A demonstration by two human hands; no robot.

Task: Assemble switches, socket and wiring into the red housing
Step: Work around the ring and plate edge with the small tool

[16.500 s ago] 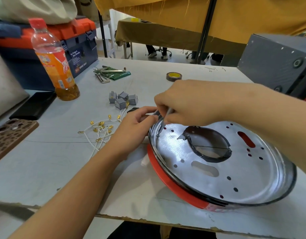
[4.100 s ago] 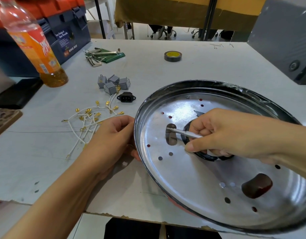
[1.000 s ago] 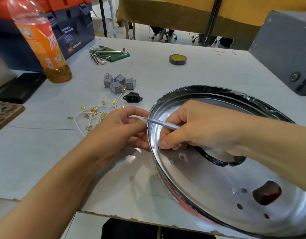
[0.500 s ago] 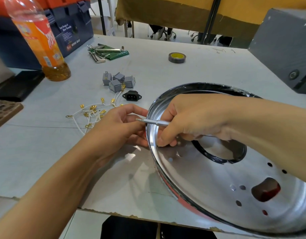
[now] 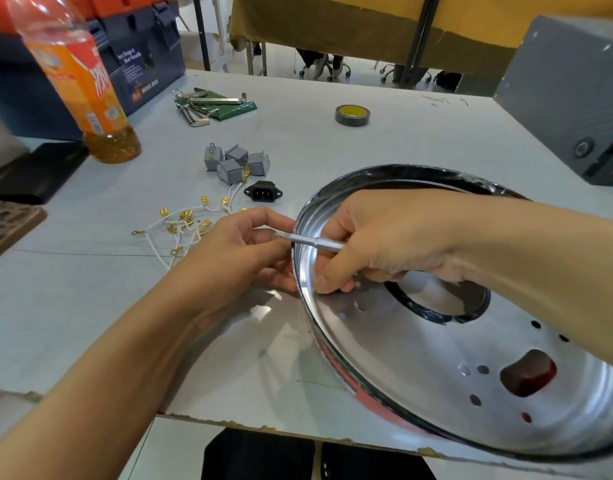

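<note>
- The red housing [image 5: 350, 372] lies tilted at the near right of the surface [image 5: 90, 306], its shiny metal plate [image 5: 419, 368] facing up; if I push too hard at the rim, I think it could rock or slide.
- My right hand [image 5: 384, 240] is closed around a thin metal driver [image 5: 315, 242] laid across the left rim; its tip could slip and jab my left hand [image 5: 239, 251], which pinches at the rim just beside it.
- The switches [image 5: 234, 162], socket [image 5: 263, 192] and wires [image 5: 184, 226] lie loose to the far left; a stray elbow could scatter them.
</note>
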